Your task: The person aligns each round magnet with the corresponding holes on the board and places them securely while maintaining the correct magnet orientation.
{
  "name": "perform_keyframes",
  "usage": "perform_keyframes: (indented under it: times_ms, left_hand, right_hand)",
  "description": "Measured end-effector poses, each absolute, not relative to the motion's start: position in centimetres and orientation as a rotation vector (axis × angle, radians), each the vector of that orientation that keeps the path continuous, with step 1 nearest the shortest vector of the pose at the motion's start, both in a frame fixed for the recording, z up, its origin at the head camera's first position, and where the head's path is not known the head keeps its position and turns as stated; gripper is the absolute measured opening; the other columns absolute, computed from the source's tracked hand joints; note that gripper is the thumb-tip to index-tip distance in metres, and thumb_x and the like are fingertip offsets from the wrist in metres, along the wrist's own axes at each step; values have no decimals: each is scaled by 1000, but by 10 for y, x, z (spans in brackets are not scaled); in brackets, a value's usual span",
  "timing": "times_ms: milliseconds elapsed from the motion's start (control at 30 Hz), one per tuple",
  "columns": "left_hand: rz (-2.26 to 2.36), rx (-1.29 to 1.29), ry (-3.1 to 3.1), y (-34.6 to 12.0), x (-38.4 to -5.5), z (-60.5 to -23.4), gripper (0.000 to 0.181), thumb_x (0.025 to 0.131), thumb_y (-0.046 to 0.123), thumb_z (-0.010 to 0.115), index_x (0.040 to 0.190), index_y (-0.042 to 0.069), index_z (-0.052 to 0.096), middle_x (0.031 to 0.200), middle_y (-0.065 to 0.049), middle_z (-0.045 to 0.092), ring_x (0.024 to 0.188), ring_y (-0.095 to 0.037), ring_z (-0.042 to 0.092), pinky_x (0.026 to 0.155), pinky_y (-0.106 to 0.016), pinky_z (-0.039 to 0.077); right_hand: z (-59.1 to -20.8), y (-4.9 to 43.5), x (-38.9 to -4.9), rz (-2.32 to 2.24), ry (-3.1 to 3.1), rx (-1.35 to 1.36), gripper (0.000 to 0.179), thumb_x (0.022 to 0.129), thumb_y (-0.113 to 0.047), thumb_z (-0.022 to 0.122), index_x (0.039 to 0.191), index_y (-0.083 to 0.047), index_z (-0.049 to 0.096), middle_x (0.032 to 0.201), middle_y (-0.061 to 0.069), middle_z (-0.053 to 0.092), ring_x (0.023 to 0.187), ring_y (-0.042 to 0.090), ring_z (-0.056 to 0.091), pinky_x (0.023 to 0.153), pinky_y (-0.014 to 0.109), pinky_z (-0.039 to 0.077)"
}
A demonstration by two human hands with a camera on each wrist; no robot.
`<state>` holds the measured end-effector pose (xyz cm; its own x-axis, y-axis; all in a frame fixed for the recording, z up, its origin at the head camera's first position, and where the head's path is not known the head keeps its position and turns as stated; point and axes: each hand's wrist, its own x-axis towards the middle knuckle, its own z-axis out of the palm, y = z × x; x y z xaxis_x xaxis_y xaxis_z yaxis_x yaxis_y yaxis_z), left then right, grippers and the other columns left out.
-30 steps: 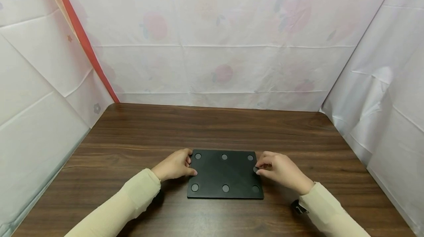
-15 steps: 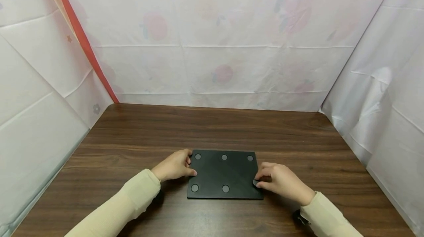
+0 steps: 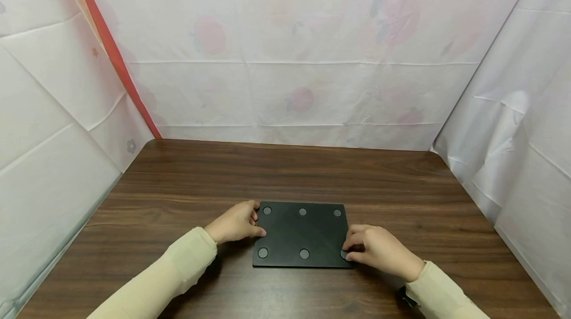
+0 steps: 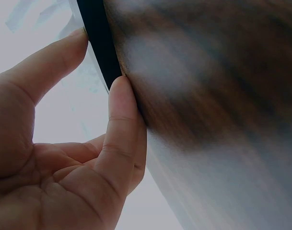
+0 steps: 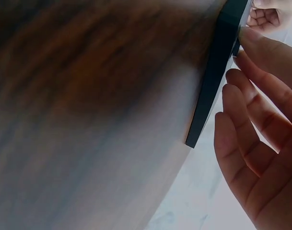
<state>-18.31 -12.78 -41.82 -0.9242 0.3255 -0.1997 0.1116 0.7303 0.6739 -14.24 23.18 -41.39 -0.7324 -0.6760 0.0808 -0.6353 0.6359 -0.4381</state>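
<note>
A flat black rectangular board (image 3: 294, 232) lies on the wooden table in the head view, with small round grey discs along its far and near edges. My left hand (image 3: 236, 221) holds the board's left edge, the thumb on top and the fingers against the side, as the left wrist view also shows at the dark edge (image 4: 100, 45). At the near right corner my right hand (image 3: 379, 248) pinches a small dark disc (image 3: 343, 254) between thumb and index finger. Seen from the right wrist, that disc (image 5: 236, 48) is at the board's top face; its underside is hidden.
The brown wood-grain table (image 3: 285, 173) extends around the board. A white patterned curtain (image 3: 267, 61) stands behind it, with a red strip (image 3: 116, 56) at the left corner. White sheets (image 3: 526, 160) hang at both sides.
My right hand has moved down the board's right side toward the near corner with the disc pinched in it. The left hand and the board have stayed in place.
</note>
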Motion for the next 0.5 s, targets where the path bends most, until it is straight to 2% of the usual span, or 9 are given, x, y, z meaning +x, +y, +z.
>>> perform_keyframes:
  times_ms: [500]
  left_hand:
    - [997, 356, 2628, -129, -183, -418, 77, 75, 13, 85, 137, -10, 46, 92, -5, 58, 80, -12, 55, 74, -30, 47]
  right_hand:
    - [-413, 230, -143, -655, 2751, -1108, 12, 84, -22, 77, 96, -21, 76, 92, -15, 61, 71, -8, 53, 61, 17, 47]
